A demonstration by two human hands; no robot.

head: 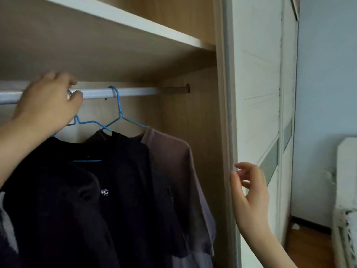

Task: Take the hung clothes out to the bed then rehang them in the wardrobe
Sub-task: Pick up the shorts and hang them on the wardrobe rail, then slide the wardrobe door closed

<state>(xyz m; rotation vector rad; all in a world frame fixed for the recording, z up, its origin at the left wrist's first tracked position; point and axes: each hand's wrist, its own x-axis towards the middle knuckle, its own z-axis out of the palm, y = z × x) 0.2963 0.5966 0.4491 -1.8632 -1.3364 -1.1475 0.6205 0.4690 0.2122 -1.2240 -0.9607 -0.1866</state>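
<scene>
Inside the wardrobe a white rail runs under a shelf. My left hand grips the hook of a blue wire hanger at the rail; a black T-shirt with small white lettering hangs from it. Just right of it a second blue hanger hangs on the rail and carries a brown T-shirt. My right hand hovers by the wardrobe's right edge with loosely curled fingers and holds nothing. Whether its fingertips touch the edge I cannot tell.
A white shelf board sits close above the rail. The white sliding door stands to the right of the opening. A white piece of furniture stands at the far right on a wooden floor. A light garment shows at the lower left.
</scene>
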